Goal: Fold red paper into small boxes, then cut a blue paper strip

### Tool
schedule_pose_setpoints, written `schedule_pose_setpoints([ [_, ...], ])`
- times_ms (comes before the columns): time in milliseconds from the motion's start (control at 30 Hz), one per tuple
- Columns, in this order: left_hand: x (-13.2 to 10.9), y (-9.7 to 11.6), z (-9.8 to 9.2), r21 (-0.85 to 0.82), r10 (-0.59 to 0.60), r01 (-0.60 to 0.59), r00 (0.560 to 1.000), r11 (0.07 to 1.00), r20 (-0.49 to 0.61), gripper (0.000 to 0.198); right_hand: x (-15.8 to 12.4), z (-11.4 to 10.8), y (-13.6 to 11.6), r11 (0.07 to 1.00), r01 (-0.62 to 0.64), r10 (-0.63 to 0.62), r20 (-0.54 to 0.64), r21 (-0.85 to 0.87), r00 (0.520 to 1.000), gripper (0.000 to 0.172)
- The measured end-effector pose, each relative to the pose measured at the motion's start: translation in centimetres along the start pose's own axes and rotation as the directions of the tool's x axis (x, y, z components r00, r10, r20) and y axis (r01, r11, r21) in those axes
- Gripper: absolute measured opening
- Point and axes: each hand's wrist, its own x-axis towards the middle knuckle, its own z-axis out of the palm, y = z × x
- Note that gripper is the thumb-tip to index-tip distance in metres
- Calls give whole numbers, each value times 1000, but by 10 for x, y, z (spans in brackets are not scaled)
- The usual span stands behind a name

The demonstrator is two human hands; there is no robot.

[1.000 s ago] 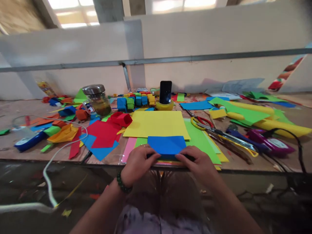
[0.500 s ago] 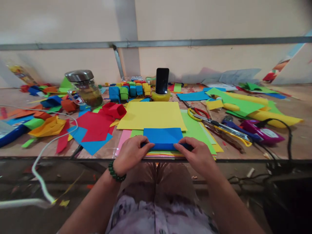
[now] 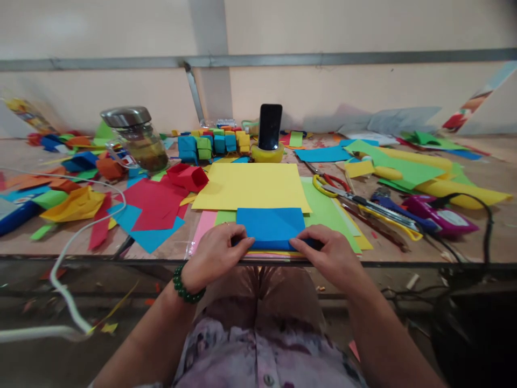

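Note:
A blue sheet of paper [image 3: 270,223] lies at the table's front edge, its near side folded up into a strip. My left hand [image 3: 221,249], with a green bead bracelet on the wrist, pinches the left end of that fold. At the right end, my right hand [image 3: 328,249] pinches it with thumb and fingers. Under and behind the blue paper is a yellow sheet [image 3: 252,186], on top of green sheets [image 3: 323,207] and a pink sheet [image 3: 203,226]. The fingertips behind the fold are partly hidden.
Red paper pieces [image 3: 155,205] and a glass jar [image 3: 141,143] stand left. Small paper boxes [image 3: 212,146] and a phone [image 3: 270,126] are behind. Scissors [image 3: 329,186], a box cutter [image 3: 379,210] and a purple tool [image 3: 440,215] lie right. A white cable [image 3: 67,258] hangs left.
The folded strip at the near edge of the blue paper looks narrower, and more of its flat part shows. Both hands keep their pinch. The camera view has shifted slightly.

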Motion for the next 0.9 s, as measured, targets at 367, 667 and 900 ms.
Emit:
schedule_pose_setpoints([
  [367, 2, -2, -1, -26, -9, 10, 1000, 1000, 25, 27, -1, -3, -1, 999, 42, -42, 11, -1, 999, 22],
  [667, 2, 0, -2, -24, -20, 21, 1000, 999, 21, 28, -1, -4, -1, 999, 45, -45, 25, 8, 999, 22],
  [900, 4, -3, -1, -66, -40, 43, 998, 997, 51, 23, -1, -3, -2, 998, 47, -46, 21, -52, 999, 22],
])
